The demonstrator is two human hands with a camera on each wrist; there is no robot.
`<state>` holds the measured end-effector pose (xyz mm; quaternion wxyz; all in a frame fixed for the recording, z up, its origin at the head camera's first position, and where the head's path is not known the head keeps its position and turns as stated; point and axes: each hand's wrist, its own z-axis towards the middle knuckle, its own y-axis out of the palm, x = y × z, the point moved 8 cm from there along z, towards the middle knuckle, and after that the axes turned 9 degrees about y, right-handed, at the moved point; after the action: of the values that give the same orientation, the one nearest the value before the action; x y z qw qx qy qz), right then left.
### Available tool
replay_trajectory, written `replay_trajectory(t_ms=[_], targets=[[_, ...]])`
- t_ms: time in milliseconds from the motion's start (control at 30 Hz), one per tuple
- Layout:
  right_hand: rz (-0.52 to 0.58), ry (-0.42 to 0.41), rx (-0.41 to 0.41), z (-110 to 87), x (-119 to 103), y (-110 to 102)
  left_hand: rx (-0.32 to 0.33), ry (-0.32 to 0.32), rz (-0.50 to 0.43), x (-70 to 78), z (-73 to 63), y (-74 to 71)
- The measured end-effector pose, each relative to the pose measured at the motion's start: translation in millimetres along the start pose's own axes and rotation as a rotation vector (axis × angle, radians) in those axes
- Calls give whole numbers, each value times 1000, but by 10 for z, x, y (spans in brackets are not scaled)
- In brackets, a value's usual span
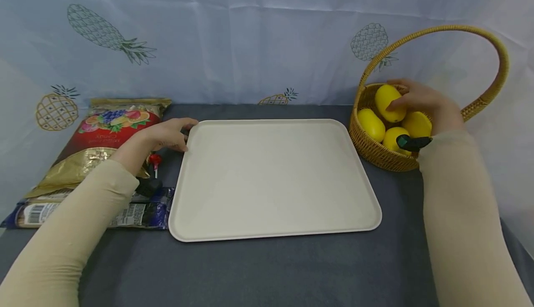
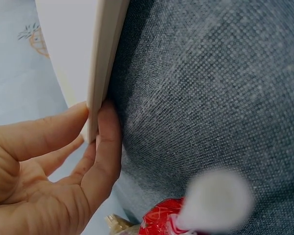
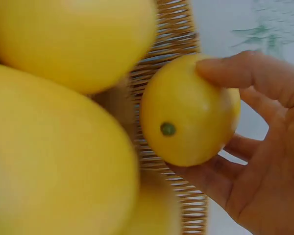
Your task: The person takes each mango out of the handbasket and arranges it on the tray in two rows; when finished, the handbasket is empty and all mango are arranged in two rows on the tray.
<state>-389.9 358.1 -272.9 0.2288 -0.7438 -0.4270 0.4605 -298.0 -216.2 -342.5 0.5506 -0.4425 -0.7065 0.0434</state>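
A white rectangular tray (image 1: 275,182) lies flat on the dark cloth. At its upper left corner, my left hand (image 1: 168,134) pinches the rim; in the left wrist view the thumb is on one face of the tray edge (image 2: 99,63) and fingertips on the other. Over the wicker basket (image 1: 384,158) at the right, my right hand (image 1: 425,100) grips a yellow lemon (image 1: 385,98). The right wrist view shows thumb and fingers around this lemon (image 3: 186,112), its green stem end facing the camera. Several other lemons (image 1: 371,125) sit in the basket.
Left of the tray, a red and gold candy bag (image 1: 100,133) lies partly over a blue package (image 1: 129,214). A red-wrapped lollipop (image 1: 155,159) is beside the left wrist. The basket's tall handle (image 1: 450,28) arches above the right hand. A pineapple-print curtain (image 1: 250,42) hangs behind.
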Motion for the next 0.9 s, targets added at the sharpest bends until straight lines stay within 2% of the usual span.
replay_trajectory(t_ms=[100, 333, 700, 900], targets=[[37, -24, 20, -95, -55, -85, 6, -2, -1, -4, -6, -8], [-11, -94, 56, -323, -186, -156, 3, 1, -13, -23, -18, -6], [29, -309, 23, -754, -518, 2, -6, 5, -33, -9, -18, -10], [-33, -351, 14, -899, -778, 169, -12, 9, -34, -13, -18, -4]])
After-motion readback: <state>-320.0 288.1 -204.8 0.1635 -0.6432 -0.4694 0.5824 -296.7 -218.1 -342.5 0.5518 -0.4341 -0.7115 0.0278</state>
